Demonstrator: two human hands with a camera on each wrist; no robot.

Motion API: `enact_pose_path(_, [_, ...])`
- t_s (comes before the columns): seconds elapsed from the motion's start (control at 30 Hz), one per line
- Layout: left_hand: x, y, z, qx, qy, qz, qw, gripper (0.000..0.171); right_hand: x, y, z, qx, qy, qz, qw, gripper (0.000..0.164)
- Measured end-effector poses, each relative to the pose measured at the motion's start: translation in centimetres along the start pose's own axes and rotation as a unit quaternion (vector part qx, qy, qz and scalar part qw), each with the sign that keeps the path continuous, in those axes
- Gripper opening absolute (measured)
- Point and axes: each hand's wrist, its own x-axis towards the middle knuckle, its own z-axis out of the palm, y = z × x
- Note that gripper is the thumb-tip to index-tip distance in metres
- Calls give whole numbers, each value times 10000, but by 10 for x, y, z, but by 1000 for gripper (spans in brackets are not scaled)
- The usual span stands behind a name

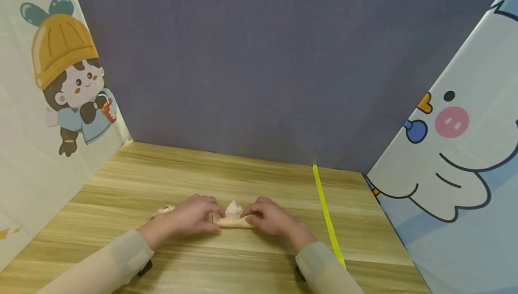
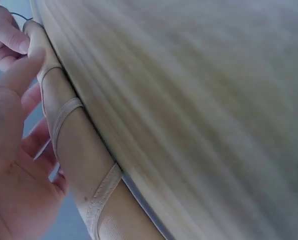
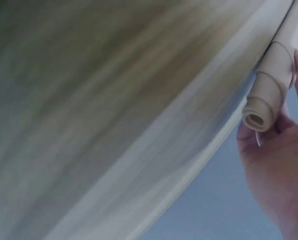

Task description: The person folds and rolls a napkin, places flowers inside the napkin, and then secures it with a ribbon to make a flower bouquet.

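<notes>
A beige cloth roll [image 1: 234, 221] lies crosswise on the table between both hands. Its overlapping stitched edges wind round it in a spiral in the left wrist view. My left hand [image 1: 192, 215] holds it left of the middle, thumb on the near side and fingers behind. Beyond that hand, the roll's loose left end [image 1: 164, 211] shows. My right hand [image 1: 270, 216] grips the right part between thumb and fingers. In the right wrist view the open, hollow end of the roll [image 3: 258, 119] sticks out past the fingers. A small white peaked piece [image 1: 233, 207] rises just behind the roll.
The wood-grain table [image 1: 202, 267] meets a dark grey panel [image 1: 243, 60] at the back. A bright yellow strip [image 1: 328, 215] runs front to back, right of the right hand. Cartoon-printed cloth walls [image 1: 24, 172] stand on both sides.
</notes>
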Motion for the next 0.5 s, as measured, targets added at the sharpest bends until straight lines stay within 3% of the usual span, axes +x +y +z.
enact_pose_path(0.23, [1, 3, 1, 258, 131, 146, 9995, 22, 1, -4, 3, -906, 401, -931, 9907, 17])
enact_pose_path(0.5, [2, 4, 2, 305, 134, 229, 9992, 15, -2, -2, 3, -864, 179, -873, 9923, 22])
